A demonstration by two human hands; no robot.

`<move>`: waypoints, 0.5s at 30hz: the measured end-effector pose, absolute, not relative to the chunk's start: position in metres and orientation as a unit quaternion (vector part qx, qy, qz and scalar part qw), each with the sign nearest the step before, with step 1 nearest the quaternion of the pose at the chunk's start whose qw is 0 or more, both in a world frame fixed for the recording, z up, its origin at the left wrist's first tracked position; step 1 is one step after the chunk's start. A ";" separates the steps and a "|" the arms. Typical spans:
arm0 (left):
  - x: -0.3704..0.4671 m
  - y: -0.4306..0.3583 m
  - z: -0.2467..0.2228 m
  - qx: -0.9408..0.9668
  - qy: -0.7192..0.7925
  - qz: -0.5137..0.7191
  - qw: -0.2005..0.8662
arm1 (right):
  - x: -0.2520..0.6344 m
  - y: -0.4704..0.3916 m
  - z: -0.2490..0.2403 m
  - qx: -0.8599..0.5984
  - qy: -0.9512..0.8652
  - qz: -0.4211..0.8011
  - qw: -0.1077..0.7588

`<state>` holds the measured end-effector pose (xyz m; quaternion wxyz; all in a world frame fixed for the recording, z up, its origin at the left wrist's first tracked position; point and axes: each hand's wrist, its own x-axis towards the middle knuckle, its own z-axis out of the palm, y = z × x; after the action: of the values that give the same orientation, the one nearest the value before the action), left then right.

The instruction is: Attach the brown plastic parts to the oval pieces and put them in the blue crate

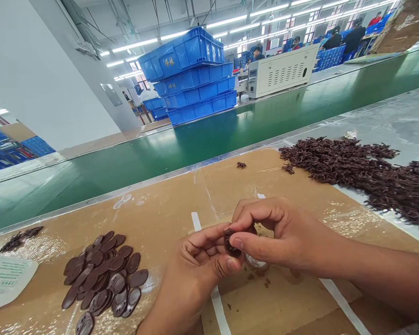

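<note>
Between the fingertips of both hands is a small dark brown oval piece [231, 243]. My left hand [204, 265] pinches it from the left and below, thumb and fingers closed. From the right, my right hand [268, 232] has its thumb and index finger closed on the same piece's upper edge. Behind and beneath the right hand sits a small round container [256, 264], partly hidden. A heap of dark brown oval pieces [104, 274] lies to the left, several of them shiny. At the far right spreads a large pile of thin dark brown twig-like bits [352, 170].
Brown board [167, 204] with white tape strips covers the worktop. Beyond it runs a green conveyor belt [202, 142]. Stacked blue crates [199, 83] and a beige metal box [282, 72] stand behind. A translucent container [9, 281] is at left. People sit farther back.
</note>
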<state>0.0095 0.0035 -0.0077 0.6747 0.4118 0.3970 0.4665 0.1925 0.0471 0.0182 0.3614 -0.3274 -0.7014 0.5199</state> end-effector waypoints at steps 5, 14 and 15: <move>0.009 0.002 -0.009 0.402 0.397 0.467 0.680 | 0.193 0.047 0.017 -0.328 -0.701 0.521 0.359; 0.009 0.002 -0.009 0.403 0.384 0.498 0.665 | 0.196 0.048 0.015 -0.339 -0.698 0.519 0.359; 0.011 0.002 -0.010 0.400 0.379 0.502 0.667 | 0.197 0.047 0.014 -0.340 -0.704 0.507 0.364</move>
<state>0.0112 0.0025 -0.0100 0.6667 0.3996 0.3788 0.5023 0.1965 0.0474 0.0140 0.3636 -0.3401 -0.7036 0.5070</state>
